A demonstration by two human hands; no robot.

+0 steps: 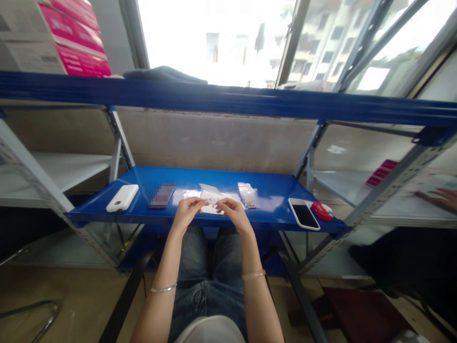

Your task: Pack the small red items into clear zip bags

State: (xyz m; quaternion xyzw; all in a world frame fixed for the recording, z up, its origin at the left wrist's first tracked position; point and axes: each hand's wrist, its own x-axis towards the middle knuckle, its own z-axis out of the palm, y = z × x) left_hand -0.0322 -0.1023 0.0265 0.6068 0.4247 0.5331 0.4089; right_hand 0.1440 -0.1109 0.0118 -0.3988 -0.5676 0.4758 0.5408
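My left hand and my right hand face each other over the front edge of a blue shelf. The left thumb and forefinger are pinched together. On the right, the fingers curl in toward the thumb. Whatever small thing is between the fingertips is too small to name. Just beneath and behind the fingers lie a white sheet and clear plastic packaging. A clear plastic bag with small reddish contents rests beyond my right hand, apart from it.
At left are a white power bank with a cable and a blurred-out flat object. A white-edged phone and a red item lie at right. A blue beam crosses above. Another person's hand shows far right.
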